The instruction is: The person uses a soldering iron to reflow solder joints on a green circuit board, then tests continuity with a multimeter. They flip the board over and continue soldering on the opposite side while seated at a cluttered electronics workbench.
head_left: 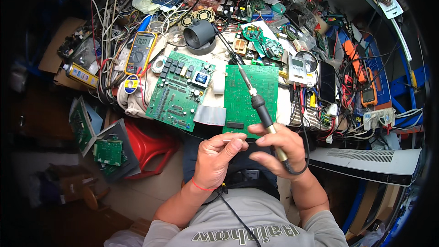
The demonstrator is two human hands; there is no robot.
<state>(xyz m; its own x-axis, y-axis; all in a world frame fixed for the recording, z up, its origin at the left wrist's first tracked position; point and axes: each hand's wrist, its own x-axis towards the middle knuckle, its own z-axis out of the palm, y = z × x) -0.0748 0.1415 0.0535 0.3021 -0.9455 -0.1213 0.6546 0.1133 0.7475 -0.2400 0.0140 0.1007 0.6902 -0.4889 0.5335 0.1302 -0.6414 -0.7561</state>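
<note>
My right hand point(286, 148) is closed around the handle of a soldering iron point(259, 102). The iron's metal shaft points away from me, above a green circuit board point(251, 87) lying solder side up. A black cord leaves the handle's rear and loops around the hand's right side. Close by, my left hand point(217, 155) pinches something thin and small between thumb and fingers, too small to make out. Both hands are in front of the bench edge. To the left lies a second green board point(178, 91) with its components up, joined to a grey ribbon cable point(210, 115).
A yellow multimeter point(141, 52) and a solder spool point(131, 83) lie at the left. Behind the boards stands a dark grey round holder point(199, 34). A phone point(326, 82) and an orange meter point(368, 89) are at the right. A red stool point(151, 148) bears more boards.
</note>
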